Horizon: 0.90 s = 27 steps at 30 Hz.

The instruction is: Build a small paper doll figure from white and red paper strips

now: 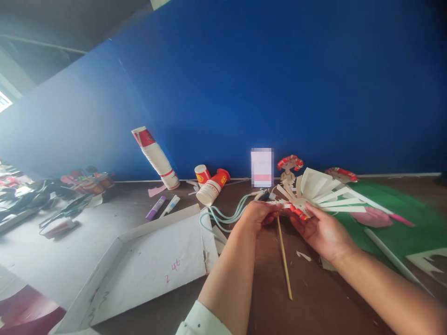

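A paper cup cut into strips (300,202) spreads out between my hands, with some strips curled into red rolls along its near edge. My right hand (323,230) is closed on its near right side, thumb on top near the round base. With fingertips pinched together, my left hand (260,215) grips a strip end at the left side. Just below my left fingers is a thin wooden stick (284,258); whether it touches them I cannot tell. Behind stands a similar finished-looking paper figure (289,170) with red curls.
Left of my arm lies a shallow white box lid (160,270). Stacked paper cups (155,158) lean on the blue wall; more cups (213,186) lie nearby. Markers (156,208), pale cables (226,216), a blurred phone-like screen (262,167) and a green sheet (394,218) surround the hands.
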Available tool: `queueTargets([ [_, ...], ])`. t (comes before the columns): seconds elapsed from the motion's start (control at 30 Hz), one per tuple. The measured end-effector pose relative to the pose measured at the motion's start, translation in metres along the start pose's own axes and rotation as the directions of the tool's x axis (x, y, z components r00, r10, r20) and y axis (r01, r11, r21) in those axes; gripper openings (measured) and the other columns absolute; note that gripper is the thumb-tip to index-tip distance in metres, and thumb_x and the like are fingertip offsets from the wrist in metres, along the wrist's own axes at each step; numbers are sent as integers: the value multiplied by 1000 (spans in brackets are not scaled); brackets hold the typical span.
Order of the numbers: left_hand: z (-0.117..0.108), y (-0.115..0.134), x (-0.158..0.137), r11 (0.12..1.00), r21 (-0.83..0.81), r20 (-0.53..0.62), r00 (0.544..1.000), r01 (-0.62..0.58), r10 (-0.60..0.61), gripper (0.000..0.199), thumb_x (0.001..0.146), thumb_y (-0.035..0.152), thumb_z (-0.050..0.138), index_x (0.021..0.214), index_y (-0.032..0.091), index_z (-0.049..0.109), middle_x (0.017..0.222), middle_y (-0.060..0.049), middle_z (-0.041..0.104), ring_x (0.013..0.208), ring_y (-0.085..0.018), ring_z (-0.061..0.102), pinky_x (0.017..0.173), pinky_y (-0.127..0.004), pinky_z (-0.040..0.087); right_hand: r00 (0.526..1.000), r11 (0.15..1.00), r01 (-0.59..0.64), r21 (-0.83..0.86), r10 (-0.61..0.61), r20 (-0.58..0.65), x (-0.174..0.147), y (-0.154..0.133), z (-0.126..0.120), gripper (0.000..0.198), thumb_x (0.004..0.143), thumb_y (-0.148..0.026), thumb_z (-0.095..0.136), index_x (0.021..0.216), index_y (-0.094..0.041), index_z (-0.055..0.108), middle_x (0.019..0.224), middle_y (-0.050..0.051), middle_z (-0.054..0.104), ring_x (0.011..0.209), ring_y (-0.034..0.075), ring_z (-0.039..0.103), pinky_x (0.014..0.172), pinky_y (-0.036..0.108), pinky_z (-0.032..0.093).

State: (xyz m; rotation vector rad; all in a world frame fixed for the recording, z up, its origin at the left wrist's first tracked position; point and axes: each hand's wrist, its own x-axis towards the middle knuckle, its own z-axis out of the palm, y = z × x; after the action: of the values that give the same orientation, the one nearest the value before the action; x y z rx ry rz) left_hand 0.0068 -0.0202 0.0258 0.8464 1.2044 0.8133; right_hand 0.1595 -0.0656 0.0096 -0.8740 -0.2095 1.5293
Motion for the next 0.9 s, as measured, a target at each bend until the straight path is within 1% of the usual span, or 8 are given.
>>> queueTargets([
  [0.2, -3, -5, 6, 1000, 6, 34, 999, 2, -2, 16, 75, 19, 82, 72, 8, 71, 63, -3, 62, 50, -4, 51, 43, -13, 34, 1000, 1000, 1, -9, -1, 11, 1, 1, -1, 22, 95, -9, 48, 96, -13, 70, 80, 10, 79, 62, 17, 75, 54, 27, 64],
  [0.33, -1, -5, 5, 999, -40, 57, 998, 8, -6, 19, 73, 20, 84, 72, 7, 70, 62, -2, 61, 50, -3, 50, 42, -13, 32, 1000, 1000, -2, -12, 2, 16, 2, 1, -3, 21, 95, -10, 49, 99, -11, 70, 85, 13, 80, 66, 18, 76, 59, 28, 65],
  [0.4, 0, -4, 4, 998, -67, 45, 999, 18, -15, 18, 73, 17, 84, 71, 7, 69, 62, -2, 61, 50, -3, 51, 43, -12, 35, 1000, 1000, -5, -16, 5, 18, 2, 1, -4, 21, 95, -10, 50, 100, -11, 70, 87, 13, 80, 69, 19, 76, 61, 27, 65],
  [0.5, 2, -3, 1, 994, -99, 30, 999, 42, -40, 16, 74, 14, 83, 73, 7, 69, 65, -3, 64, 52, -4, 55, 49, -12, 44, 999, 1000, -5, -15, 5, 36, 2, 1, -4, 22, 96, -10, 49, 99, -12, 70, 87, 12, 80, 70, 18, 77, 60, 26, 65],
  [0.6, 3, -3, 1, 991, -128, 41, 999, 39, -34, 13, 75, 12, 81, 77, 7, 70, 70, -6, 68, 55, -6, 59, 56, -15, 51, 999, 1000, -4, -13, 4, 42, 1, 1, -3, 23, 96, -9, 48, 97, -14, 70, 84, 11, 80, 68, 17, 76, 59, 25, 65],
  [0.73, 1, -4, 2, 990, -129, 53, 998, 52, -46, 12, 76, 12, 81, 80, 6, 71, 72, -7, 69, 58, -8, 62, 59, -17, 55, 1000, 1000, -2, -9, 3, 30, 0, 1, -3, 22, 96, -9, 48, 98, -13, 70, 84, 11, 80, 67, 17, 76, 59, 26, 65],
  [0.8, 0, -4, 3, 990, -123, 76, 996, 65, -56, 12, 76, 13, 80, 81, 6, 72, 73, -7, 70, 59, -8, 63, 61, -18, 56, 1000, 1000, -1, -9, 1, 23, 0, 2, -3, 21, 95, -8, 49, 98, -13, 70, 84, 11, 80, 67, 17, 76, 59, 26, 65],
  [0.9, -2, -4, 2, 990, -128, 113, 993, 52, -38, 8, 79, 11, 77, 81, 5, 73, 78, -9, 71, 62, -9, 66, 64, -18, 56, 1000, 1000, 1, -8, -1, 20, 0, 2, -2, 21, 95, -9, 50, 99, -14, 70, 84, 10, 80, 67, 17, 76, 58, 26, 64],
])
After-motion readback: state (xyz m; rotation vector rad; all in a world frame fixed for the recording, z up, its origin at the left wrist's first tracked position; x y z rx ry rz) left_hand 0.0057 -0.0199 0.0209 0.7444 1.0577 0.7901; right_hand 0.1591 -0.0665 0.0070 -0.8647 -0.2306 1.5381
